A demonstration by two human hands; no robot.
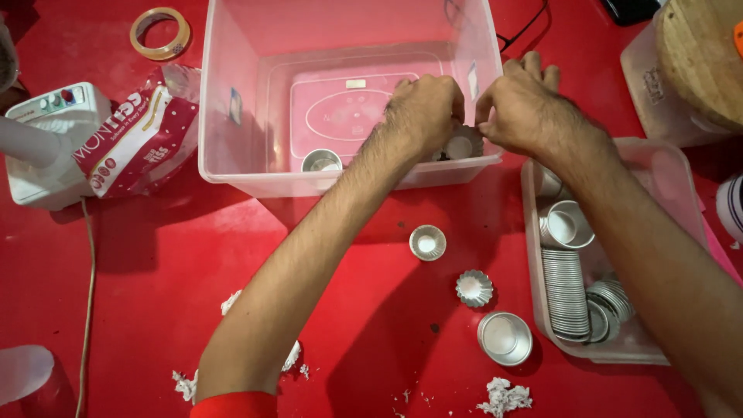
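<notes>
My left hand (422,108) reaches into a large clear plastic bin (232,166) and closes around a fluted metal mould (463,144) near the bin's right wall. My right hand (526,104) is beside it at the bin's right edge, fingers curled toward the same mould. One small round metal cup (321,161) stands on the bin's floor. On the red table in front lie a small round tin (427,242), a fluted tin (474,288) and a larger round tin (505,338).
A clear tray (662,166) on the right holds stacked metal moulds (566,290). At left sit a white appliance (46,147), a red-and-white packet (139,139) and a tape roll (160,33). White crumpled scraps (503,396) lie near the front edge. A wooden lid (704,54) is at top right.
</notes>
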